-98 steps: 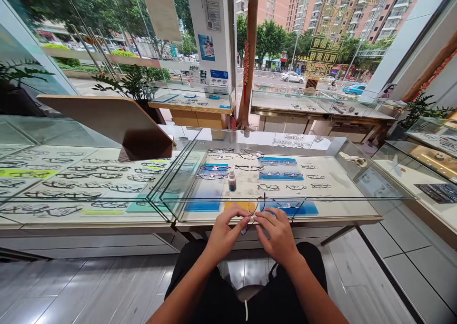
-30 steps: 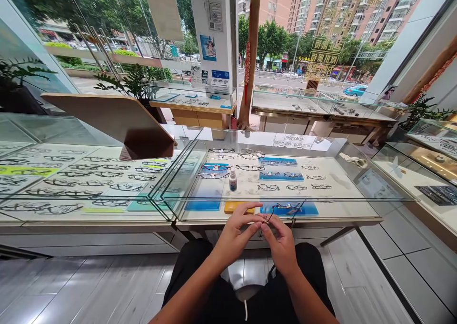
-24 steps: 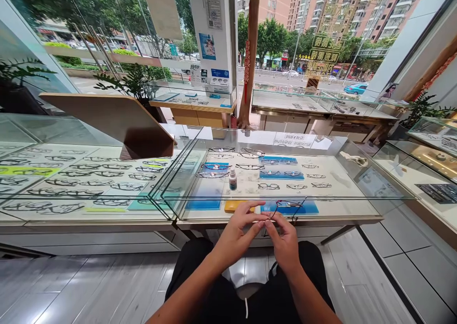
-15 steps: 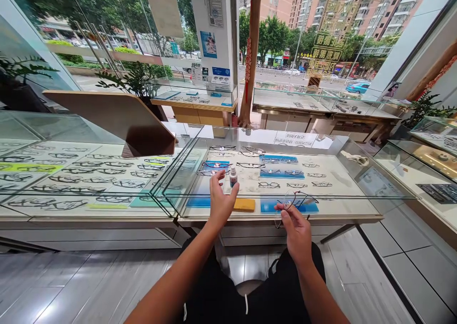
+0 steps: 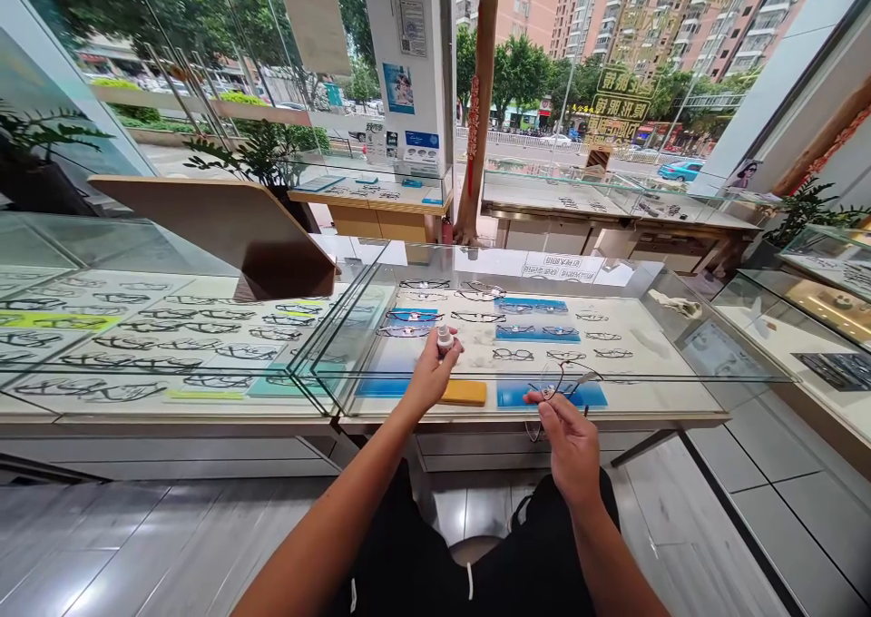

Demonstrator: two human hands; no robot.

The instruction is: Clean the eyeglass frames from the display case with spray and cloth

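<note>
On the glass top of the display case (image 5: 544,410), my left hand (image 5: 433,372) is closed around a small spray bottle (image 5: 445,336) with a whitish cap; the fingers hide most of its body. My right hand (image 5: 570,440) pinches a pair of thin-framed glasses (image 5: 559,383) above the case's front edge. A yellow-orange cloth or case (image 5: 464,393) lies between the two hands. Rows of other glasses (image 5: 513,355) sit around them, some on blue trays (image 5: 537,333).
A wooden-edged mirror or board (image 5: 224,227) stands on the left case. Another glass case with many glasses (image 5: 170,336) adjoins on the left. A whitish cloth (image 5: 675,304) lies at the right end. Further display counters (image 5: 612,201) stand by the window.
My left hand has moved to the bottle and closed its fingers around it. My right hand still holds the glasses in nearly the same place.
</note>
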